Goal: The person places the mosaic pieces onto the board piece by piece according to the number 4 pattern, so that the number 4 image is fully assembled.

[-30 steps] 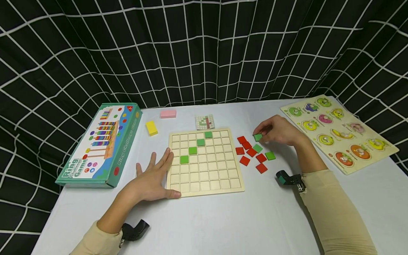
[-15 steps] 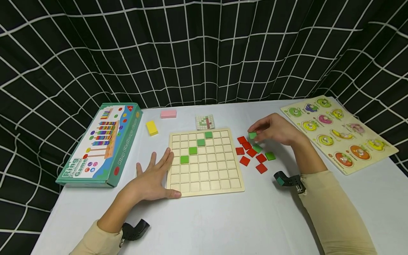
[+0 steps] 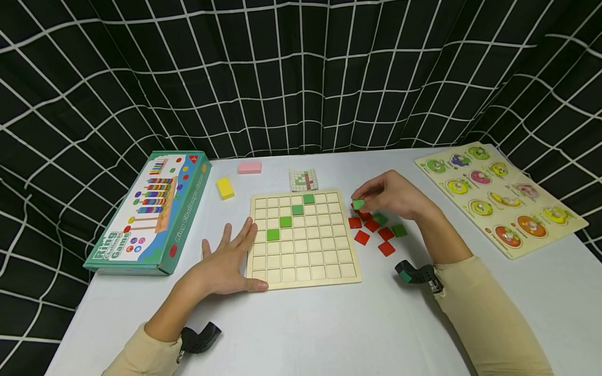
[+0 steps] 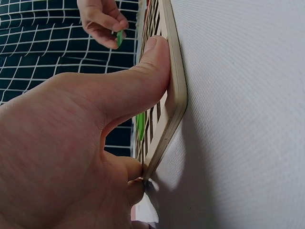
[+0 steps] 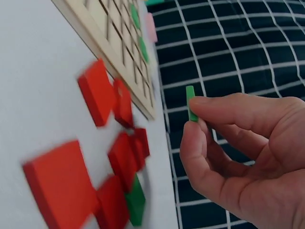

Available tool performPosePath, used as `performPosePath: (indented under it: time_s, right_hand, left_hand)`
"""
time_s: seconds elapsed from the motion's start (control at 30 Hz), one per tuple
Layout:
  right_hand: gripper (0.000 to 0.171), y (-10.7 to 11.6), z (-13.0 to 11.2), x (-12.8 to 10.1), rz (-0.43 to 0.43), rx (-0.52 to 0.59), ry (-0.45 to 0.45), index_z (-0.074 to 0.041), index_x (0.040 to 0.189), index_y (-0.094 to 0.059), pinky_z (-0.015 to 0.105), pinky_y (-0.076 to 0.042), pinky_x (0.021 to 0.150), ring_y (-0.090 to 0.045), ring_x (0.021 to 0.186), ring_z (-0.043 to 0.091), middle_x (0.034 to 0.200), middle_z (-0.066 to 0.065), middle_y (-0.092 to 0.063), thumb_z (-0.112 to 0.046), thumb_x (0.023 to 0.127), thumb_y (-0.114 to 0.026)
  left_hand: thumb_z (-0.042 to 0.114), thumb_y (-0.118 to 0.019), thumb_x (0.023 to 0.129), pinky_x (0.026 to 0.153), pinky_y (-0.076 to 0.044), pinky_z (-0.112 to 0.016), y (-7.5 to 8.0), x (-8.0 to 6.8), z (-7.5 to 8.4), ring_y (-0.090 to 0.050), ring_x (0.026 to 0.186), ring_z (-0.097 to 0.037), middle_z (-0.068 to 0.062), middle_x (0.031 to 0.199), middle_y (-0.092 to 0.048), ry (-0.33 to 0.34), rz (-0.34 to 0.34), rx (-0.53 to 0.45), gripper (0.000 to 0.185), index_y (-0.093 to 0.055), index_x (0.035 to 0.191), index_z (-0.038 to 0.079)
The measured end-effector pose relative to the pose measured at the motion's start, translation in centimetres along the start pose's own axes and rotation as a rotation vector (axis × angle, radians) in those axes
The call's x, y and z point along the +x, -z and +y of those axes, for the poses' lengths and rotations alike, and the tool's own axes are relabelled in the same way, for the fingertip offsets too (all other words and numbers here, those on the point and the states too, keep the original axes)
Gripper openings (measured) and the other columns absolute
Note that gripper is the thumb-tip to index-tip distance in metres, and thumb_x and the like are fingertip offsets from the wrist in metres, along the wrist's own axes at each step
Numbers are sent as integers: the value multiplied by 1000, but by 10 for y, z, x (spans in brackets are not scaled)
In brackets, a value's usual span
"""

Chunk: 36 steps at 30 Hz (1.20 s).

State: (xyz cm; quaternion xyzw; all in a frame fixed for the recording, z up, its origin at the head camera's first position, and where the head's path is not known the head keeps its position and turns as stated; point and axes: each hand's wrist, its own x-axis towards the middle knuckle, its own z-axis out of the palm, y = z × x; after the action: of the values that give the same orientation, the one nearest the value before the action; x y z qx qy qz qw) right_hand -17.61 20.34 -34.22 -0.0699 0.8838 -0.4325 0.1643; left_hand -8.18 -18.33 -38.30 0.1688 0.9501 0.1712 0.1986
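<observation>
The white surface spread beneath both hands. Outward of the left hand lay a game box; outward of the right hand, a fruit puzzle board — neither seemed to have a part in the work. Between the hands lay the grid board, most of its cells bare. The left hand was spread flat, fingertips at the board's left side and thumb on its rim near the closest corner, probably steadying it. The right hand pinched a green tile between thumb and fingers, just outside the board's right edge and not yet over any cell. Ahead of the hands, past the board's far edge, lay a small card printed with green and red squares. Done so far: four seated green tiles in a diagonal, climbing away from the left hand. Left over: two loose green tiles and several red tiles, grouped beneath and nearer than the right hand. No red showed on the board, so the work looked well short of finished — the red part apparently unbegun.
</observation>
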Motion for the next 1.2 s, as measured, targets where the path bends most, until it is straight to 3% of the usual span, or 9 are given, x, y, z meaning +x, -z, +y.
performPosePath:
  time_s: [0.23,0.57,0.8,1.2]
  right_hand:
    - [26,-21,-14,0,11,-8,-15,-5,111,-80,36,-55,80,-58,94,27,104,14,-71,-4,85,-82]
    - [24,-47,-33,-2,-16,-32,20,-10,107,-82,28,-51,70,-60,91,23,97,9,-72,-4,83,-83]
    - [26,-69,-48,-4,-31,-17,30,-14,104,-83,31,-52,79,-61,91,21,98,7,-72,-2,81,-84]
    - [23,-101,-68,0,-102,22,85,-12,99,-83,28,-52,75,-61,85,18,90,3,-72,1,80,-85]
  left_hand:
    - [69,-82,75,105,2,-91,1,0,0,4,159,-52,-4,177,3,0,-1,4,133,-6,169,12]
    - [68,-82,75,105,2,-91,2,-1,1,4,158,-52,-4,177,3,5,0,2,133,-8,169,12]
    - [69,-82,74,105,1,-91,1,0,2,4,158,-52,-4,177,2,2,2,3,133,-8,169,11]
    - [71,-80,75,105,0,-91,1,-1,1,4,159,-52,-4,177,3,1,0,14,133,-7,169,12]
